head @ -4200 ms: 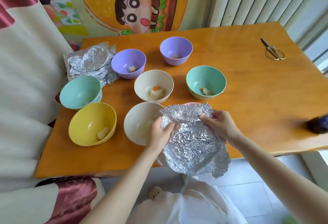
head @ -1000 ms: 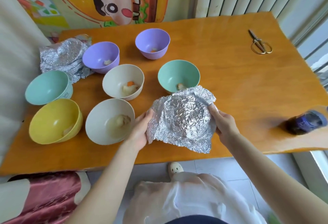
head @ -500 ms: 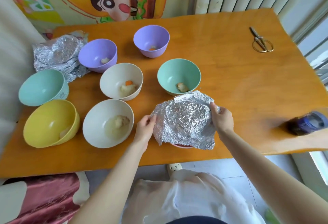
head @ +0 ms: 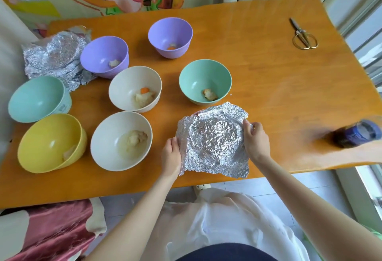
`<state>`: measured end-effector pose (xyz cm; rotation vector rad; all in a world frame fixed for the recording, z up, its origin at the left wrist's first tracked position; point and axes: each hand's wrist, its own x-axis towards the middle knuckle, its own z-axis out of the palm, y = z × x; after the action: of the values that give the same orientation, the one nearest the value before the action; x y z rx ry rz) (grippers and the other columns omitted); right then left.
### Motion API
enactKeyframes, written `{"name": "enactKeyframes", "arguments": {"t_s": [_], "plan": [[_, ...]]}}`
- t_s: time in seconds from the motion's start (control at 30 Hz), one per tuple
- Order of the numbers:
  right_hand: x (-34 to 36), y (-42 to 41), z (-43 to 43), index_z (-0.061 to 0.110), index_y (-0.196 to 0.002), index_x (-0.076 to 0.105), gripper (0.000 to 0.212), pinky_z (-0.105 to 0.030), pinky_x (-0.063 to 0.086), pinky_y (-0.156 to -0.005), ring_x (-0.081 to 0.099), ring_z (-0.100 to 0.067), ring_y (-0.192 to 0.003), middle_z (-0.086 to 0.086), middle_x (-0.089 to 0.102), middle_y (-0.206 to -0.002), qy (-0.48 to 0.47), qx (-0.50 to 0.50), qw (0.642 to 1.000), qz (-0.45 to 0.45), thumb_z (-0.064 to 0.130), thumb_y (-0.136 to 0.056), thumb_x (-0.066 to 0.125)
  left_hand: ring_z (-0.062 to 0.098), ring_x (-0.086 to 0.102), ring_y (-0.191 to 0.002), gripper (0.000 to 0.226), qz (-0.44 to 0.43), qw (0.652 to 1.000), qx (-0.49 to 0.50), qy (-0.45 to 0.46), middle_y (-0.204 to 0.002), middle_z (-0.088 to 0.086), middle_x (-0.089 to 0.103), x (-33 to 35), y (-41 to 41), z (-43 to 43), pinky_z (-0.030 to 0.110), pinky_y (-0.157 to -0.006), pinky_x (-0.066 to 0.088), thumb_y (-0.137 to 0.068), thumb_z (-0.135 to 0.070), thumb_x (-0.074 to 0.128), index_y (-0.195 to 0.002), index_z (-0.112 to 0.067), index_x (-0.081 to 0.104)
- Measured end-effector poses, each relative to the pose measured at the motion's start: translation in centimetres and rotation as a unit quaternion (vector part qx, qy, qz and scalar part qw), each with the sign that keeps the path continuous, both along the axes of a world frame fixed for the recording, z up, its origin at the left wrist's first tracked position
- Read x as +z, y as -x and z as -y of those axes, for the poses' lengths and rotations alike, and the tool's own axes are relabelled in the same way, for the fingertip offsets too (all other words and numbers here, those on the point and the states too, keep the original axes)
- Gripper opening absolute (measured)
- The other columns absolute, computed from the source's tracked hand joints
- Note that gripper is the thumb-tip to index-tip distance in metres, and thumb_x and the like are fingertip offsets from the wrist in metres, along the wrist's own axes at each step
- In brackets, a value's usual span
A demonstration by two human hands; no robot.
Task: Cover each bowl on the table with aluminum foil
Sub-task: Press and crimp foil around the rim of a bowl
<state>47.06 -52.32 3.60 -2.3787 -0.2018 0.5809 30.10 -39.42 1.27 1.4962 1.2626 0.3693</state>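
Foil [head: 215,140], gripped at its sides by the left hand [head: 171,155] and right hand [head: 256,140], lies over the near bowl [head: 197,113] and needs crimping evenly round the rim.

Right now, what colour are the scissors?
Gold; the scissors show best in the head view.

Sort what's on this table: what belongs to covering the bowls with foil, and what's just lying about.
Job: foil sheet, gripped by left hand and right hand; spare foil pile; uncovered bowls: far purple, near purple, far cream, near cream, green, pale blue, yellow.
Lying about: scissors; dark blue bottle.
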Motion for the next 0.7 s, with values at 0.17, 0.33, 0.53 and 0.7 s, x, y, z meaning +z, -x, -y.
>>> {"name": "enactKeyframes", "arguments": {"t_s": [0.17,0.33,0.53,0.7], "plan": [[0.2,0.0,-0.1,0.006,-0.119,0.048,0.048,-0.035,0.034,-0.07,0.057,-0.037,-0.101,-0.019,0.063,-0.108,0.028,0.025,0.999,0.028,0.048,-0.098,0.035,0.023,0.049,-0.079,0.019,-0.059,0.998,-0.01,-0.009,-0.078,0.006,0.052,-0.3,-0.1,-0.2,0.025,-0.061,0.027,-0.101,-0.015,0.037,-0.09,-0.003,0.046],[1.6,-0.7,-0.5,0.008,-0.103,0.052,0.035,-0.035,0.034,-0.067,0.057,-0.032,-0.087,-0.011,0.064,-0.09,-0.056,0.011,0.995,0.084,0.041,-0.097,0.044,0.02,0.05,-0.09,0.007,0.03,0.978,0.009,-0.207,-0.095,0.006,0.053,3.3,-1.8,-2.8,0.015,-0.075,0.035,-0.097,-0.007,0.044,-0.093,-0.012,0.048],[3.5,-0.9,-1.3,0.018,-0.071,0.039,0.03,-0.022,0.027,-0.051,0.028,-0.007,-0.054,0.003,0.037,-0.061,-0.234,0.086,0.968,0.035,0.028,-0.096,0.052,0.008,0.048,-0.114,0.039,0.068,0.972,-0.222,-0.017,-0.123,-0.005,0.05,8.7,-7.0,-5.1,0.012,-0.086,0.035,-0.095,-0.026,0.053,-0.132,-0.014,0.045],[3.2,-1.3,-1.4,0.019,-0.079,0.051,0.018,-0.026,0.029,-0.051,0.034,-0.008,-0.054,0.008,0.043,-0.059,-0.275,0.11,0.955,-0.011,0.031,-0.09,0.06,0.011,0.059,-0.111,0.032,0.101,0.929,-0.314,0.168,-0.118,-0.002,0.065,9.2,-6.8,-6.5,0.023,-0.097,0.043,-0.088,-0.015,0.062,-0.12,-0.013,0.058]]}}
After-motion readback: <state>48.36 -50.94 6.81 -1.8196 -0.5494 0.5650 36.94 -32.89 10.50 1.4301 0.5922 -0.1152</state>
